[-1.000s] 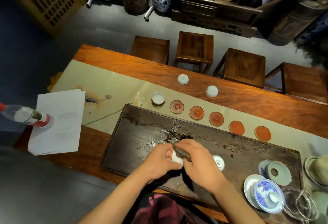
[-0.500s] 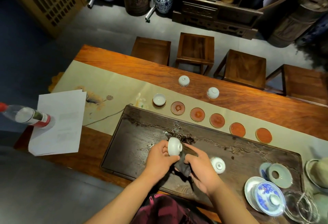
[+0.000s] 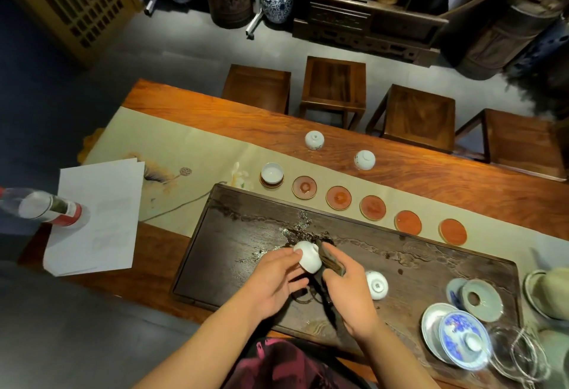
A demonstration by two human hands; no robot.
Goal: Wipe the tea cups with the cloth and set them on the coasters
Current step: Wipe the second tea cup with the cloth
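Observation:
My left hand (image 3: 274,278) holds a small white tea cup (image 3: 308,257) on its side above the dark wooden tea tray (image 3: 234,234). My right hand (image 3: 348,290) grips a dark folded cloth (image 3: 331,261) and presses it to the cup. Another white cup (image 3: 376,284) lies upside down on the tray by my right hand. One cup (image 3: 272,172) stands upright on the leftmost coaster. Several bare orange coasters (image 3: 338,197) run to the right of it. Two more cups (image 3: 314,140) (image 3: 365,159) sit upside down on the table behind.
A gaiwan with a blue-patterned lid (image 3: 462,336), a saucer (image 3: 482,299) and a glass pitcher (image 3: 520,354) crowd the tray's right end. White papers (image 3: 95,219) and a plastic bottle (image 3: 43,207) lie at the left. Wooden stools (image 3: 334,84) line the table's far side.
The cup went from enclosed between both hands to lifted in my left hand, then tipped on its side. The cloth moved from over the cup, down, then back against its side.

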